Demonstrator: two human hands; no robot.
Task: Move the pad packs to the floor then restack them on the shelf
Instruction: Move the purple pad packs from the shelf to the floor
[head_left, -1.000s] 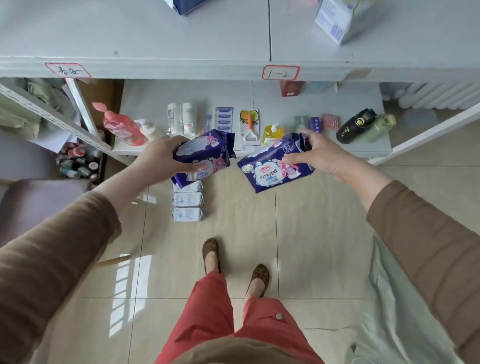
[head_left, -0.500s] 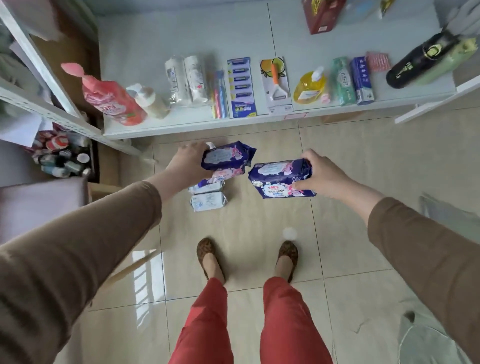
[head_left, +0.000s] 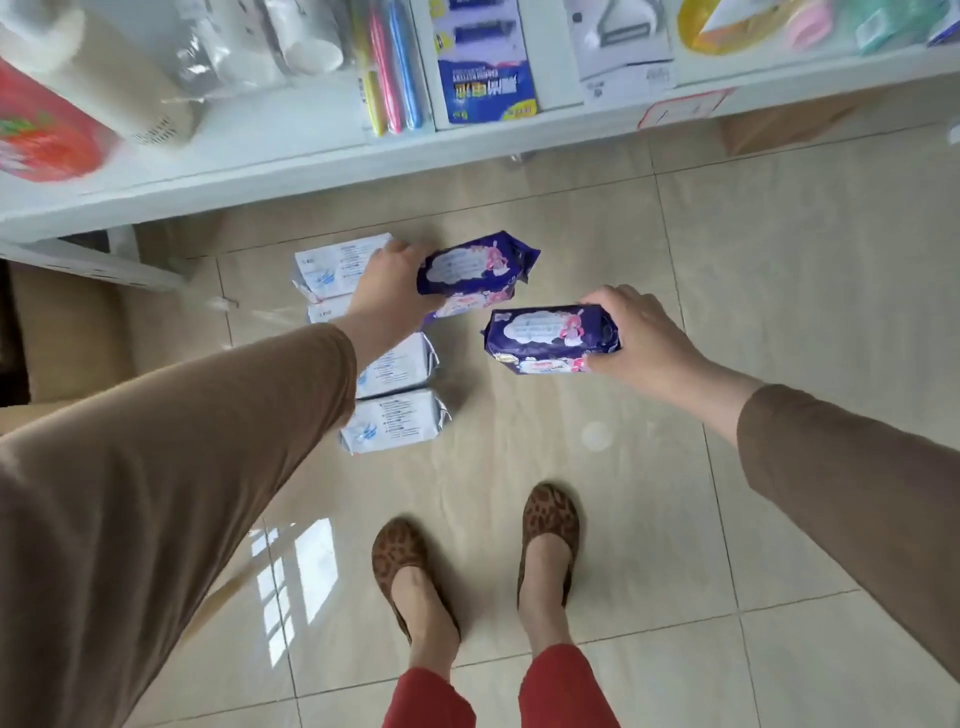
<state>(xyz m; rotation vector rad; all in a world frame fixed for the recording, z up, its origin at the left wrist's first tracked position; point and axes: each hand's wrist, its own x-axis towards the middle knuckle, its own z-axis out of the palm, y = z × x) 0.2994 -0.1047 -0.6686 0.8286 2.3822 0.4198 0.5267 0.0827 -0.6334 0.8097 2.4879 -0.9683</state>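
Note:
My left hand grips a purple pad pack, low over the floor, with a second purple pack seemingly held under it. My right hand grips another purple pad pack, with what looks like a further one beneath it, also just above the tiles. Several white pad packs lie in a row on the floor to the left, partly hidden by my left forearm. The white shelf runs across the top of the view.
The shelf carries a red bottle, a white bottle, toothbrushes, a blue card pack and a yellow pouch. My feet in leopard-print shoes stand on the beige tiles below the packs.
I have bent down: both hands and their purple packs have dropped from shelf height to just above the floor, beside the white packs. The shelf now fills the top of the view.

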